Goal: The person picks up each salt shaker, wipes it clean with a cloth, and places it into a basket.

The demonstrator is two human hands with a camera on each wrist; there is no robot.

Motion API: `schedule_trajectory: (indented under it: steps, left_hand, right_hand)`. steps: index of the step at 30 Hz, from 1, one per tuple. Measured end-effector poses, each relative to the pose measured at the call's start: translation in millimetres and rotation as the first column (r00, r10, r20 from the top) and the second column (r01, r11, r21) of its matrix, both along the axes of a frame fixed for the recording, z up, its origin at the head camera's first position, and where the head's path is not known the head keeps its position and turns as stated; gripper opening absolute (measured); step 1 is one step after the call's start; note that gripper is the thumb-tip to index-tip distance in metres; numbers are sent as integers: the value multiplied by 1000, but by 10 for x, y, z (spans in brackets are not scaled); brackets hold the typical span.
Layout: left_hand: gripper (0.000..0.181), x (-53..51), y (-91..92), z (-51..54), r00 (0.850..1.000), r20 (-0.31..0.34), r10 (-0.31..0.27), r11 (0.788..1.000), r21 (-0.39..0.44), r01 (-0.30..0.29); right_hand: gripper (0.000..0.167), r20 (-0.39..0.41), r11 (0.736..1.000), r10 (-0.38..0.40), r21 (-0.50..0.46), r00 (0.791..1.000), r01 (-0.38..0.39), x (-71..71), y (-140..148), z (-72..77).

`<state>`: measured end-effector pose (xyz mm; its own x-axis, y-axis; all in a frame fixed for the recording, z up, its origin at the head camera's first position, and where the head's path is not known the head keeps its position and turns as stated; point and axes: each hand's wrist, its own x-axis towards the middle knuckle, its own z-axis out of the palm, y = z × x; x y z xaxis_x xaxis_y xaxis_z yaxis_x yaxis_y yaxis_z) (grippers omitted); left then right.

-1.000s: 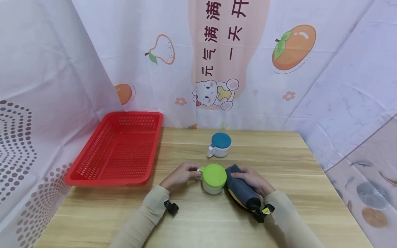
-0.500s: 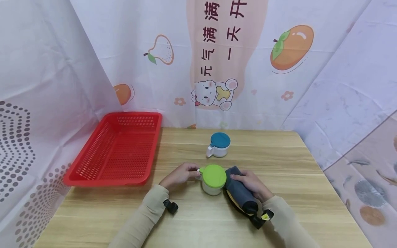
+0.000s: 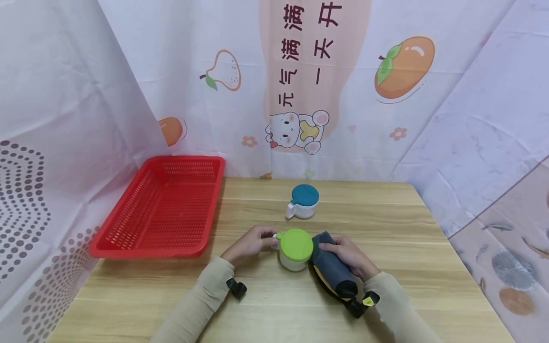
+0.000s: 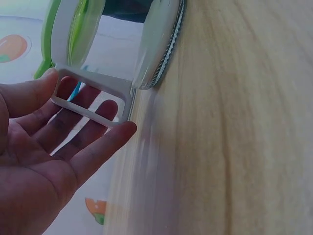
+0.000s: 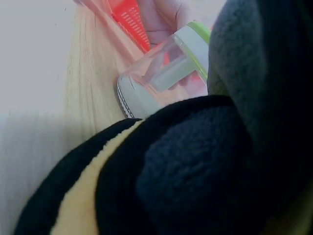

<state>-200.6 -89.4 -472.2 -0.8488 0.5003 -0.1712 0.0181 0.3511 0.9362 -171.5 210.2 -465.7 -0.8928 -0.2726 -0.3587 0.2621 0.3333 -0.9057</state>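
Note:
A clear jar with a green lid [image 3: 296,245] stands on the table; my left hand [image 3: 252,245] holds its pale handle. In the left wrist view the thumb of my left hand [image 4: 58,142] is at the top of the handle [image 4: 88,111], the fingers behind and below it. My right hand [image 3: 350,256] grips a dark grey-blue cloth bundle [image 3: 332,269] with a yellow and black edge, its far end against the jar's right side. The right wrist view shows the dark cloth [image 5: 190,166] close up, beside the jar [image 5: 161,78]; it hides my right hand.
A red plastic basket [image 3: 171,214] stands at the left of the wooden table [image 3: 274,305]. Behind the green-lidded jar is a smaller jar with a blue lid [image 3: 305,195], its handle pointing left. Printed cloth [image 3: 240,119] hangs along the back.
The near end of the cloth bundle and my right wrist have shifted slightly left and down. My left hand and the green-lidded jar have stayed nearly still.

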Motion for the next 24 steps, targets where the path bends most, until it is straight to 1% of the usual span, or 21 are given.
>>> schedule_trajectory:
  steps: [5,10,14,18,21,24]
  left_hand:
    - [27,-2,-1,7,1000,23,6,1000,8,-6]
    - [25,-5,-5,29,999,39,-2,1000,14,1]
    - [24,-12,-3,42,999,50,-6,1000,14,5]
    - [24,-20,-2,53,998,62,-11,1000,8,10]
    - [24,-24,-5,58,998,59,-20,1000,5,19]
    - [24,-25,-9,59,998,54,-25,1000,6,25]
  right_hand:
    - [47,9,999,-24,35,1000,24,-26,-23,0]
    - [48,9,999,-2,54,1000,2,-88,-31,1]
    - [42,-8,995,49,84,999,-48,-152,-20,23]
    - [38,-23,986,128,113,992,-124,-219,-6,52]
    - [37,-23,979,181,100,983,-178,-268,0,67]
    - [35,-20,974,212,87,977,-210,-315,2,83]
